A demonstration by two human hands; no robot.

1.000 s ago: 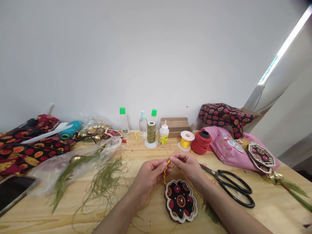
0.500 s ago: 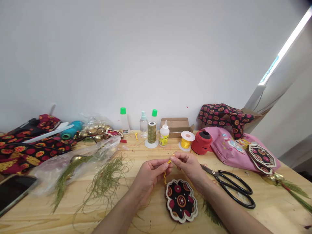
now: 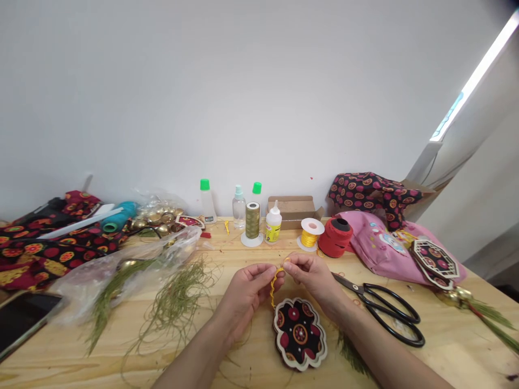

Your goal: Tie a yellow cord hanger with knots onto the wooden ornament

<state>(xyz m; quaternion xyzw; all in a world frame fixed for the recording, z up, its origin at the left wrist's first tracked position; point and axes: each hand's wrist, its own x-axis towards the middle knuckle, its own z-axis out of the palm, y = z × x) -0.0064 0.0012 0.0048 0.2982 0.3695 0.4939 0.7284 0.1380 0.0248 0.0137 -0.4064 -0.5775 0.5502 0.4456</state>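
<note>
A yellow cord [image 3: 274, 289] rises from the top left of a flower-shaped ornament [image 3: 300, 334], which has a pale scalloped rim and dark patterned fabric with small beads. My left hand [image 3: 253, 286] is closed, pinching the cord between thumb and forefinger. Close beside it, my right hand [image 3: 310, 273] is closed too, its fingertips pinching the cord near its upper end. The ornament hangs or rests just below both hands; which one I cannot tell. Part of a green tassel [image 3: 351, 351] shows under my right forearm.
Black-handled scissors [image 3: 381, 308] lie right of my right hand. Loose green threads [image 3: 174, 302] spread on the left, near a plastic bag [image 3: 133, 270]. Behind stand a glue bottle [image 3: 273, 224], a green thread spool [image 3: 252, 221], a yellow cord spool [image 3: 310, 235] and a red thread cone [image 3: 335, 237].
The fingertips have drawn slightly apart, and more of the yellow cord shows between and below them. The ornament has shifted a little to the left.
</note>
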